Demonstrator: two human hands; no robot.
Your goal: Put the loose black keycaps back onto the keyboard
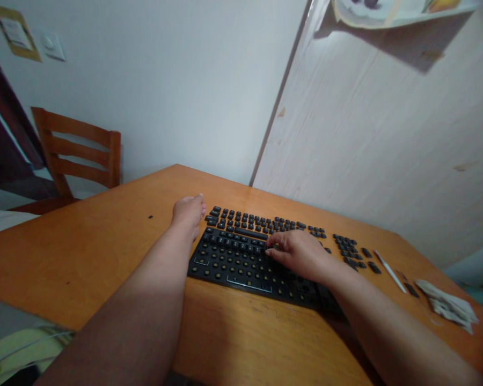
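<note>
A black keyboard base (pixel 233 265) with its keycaps taken off lies on the orange wooden table (pixel 104 252). Beyond it, rows of loose black keycaps (pixel 257 221) are laid out on the table. My left hand (pixel 188 210) rests at the keyboard's far left corner, fingers together and curled. My right hand (pixel 295 252) lies on the keyboard's middle, fingertips pinched at a keycap in the top row.
More loose keycaps (pixel 352 251) lie right of the keyboard, then a white pen-like tool (pixel 390 272) and a crumpled cloth (pixel 448 305). A wooden chair (pixel 78 155) stands at the far left. A pale wooden panel (pixel 386 134) rises right behind the table.
</note>
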